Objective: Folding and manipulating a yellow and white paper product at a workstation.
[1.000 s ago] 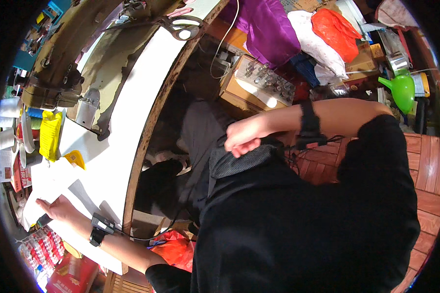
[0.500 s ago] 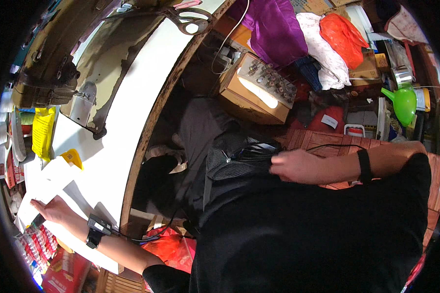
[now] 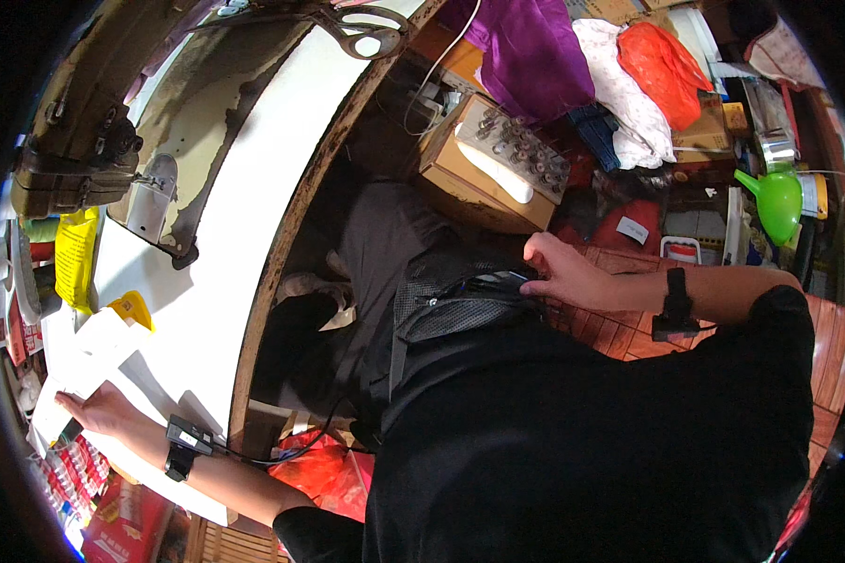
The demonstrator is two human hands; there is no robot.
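Observation:
My left hand rests at the left end of the white tabletop, by a white sheet. Its fingers are curled together; a small dark thing shows just beneath them, too unclear to name. Over my lap, my right hand is open, thumb and forefinger apart with nothing between them. Close to its thumb lies a black mesh pouch with a zipper and dark cords at its mouth. Each wrist wears a black strap with a small box.
A sewing machine stands at the far left, scissors at the table's far end. Beyond my lap are a cardboard box with several spools on top, purple cloth, a red bag and a green funnel.
My right hand has drawn back and right from the mesh pouch, its fingers spreading and its wrist turning. My left hand has barely moved.

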